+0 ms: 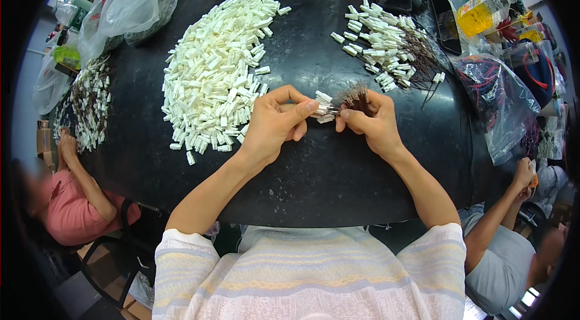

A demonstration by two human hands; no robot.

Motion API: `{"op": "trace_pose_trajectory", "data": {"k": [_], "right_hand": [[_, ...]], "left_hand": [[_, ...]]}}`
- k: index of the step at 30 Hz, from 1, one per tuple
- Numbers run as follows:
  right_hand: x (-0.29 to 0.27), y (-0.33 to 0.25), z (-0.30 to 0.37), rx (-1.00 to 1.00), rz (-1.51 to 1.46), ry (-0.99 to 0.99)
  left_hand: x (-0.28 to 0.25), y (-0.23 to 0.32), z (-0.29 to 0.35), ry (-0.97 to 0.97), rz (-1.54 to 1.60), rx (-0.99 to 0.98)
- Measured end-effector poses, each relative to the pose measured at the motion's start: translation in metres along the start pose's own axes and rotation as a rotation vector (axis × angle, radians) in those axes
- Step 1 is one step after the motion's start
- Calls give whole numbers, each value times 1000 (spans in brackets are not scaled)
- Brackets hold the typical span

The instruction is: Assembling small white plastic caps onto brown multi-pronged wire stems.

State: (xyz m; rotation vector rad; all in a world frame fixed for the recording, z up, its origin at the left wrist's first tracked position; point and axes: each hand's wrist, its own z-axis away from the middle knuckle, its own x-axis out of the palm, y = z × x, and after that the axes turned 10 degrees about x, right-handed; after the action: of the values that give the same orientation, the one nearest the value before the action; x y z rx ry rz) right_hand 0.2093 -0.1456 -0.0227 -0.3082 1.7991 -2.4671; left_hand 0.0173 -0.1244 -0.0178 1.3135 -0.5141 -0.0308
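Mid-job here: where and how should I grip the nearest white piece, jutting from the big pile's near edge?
Best to pinch the white piece across its long sides, toward its outer end, coming from above on the near side. It is narrow, its length runs roughly near-to-far, and that end lies clear of the big pile, so a pinch should fit without disturbing neighbours.

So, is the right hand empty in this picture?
No, the right hand holds a bunch of brown wires between thumb and fingers.
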Motion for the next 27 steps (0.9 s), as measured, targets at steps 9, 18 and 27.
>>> {"op": "trace_pose_trajectory", "data": {"k": [9, 18, 27], "right_hand": [[4, 0, 2, -14, -36, 50], [4, 4, 3, 1, 72, 45], [1, 5, 0, -11, -16, 50]], "left_hand": [[-1, 1, -1, 54, 57, 30], [6, -9, 1, 11, -67, 134], [8, -1, -1, 25, -132, 161]]}}
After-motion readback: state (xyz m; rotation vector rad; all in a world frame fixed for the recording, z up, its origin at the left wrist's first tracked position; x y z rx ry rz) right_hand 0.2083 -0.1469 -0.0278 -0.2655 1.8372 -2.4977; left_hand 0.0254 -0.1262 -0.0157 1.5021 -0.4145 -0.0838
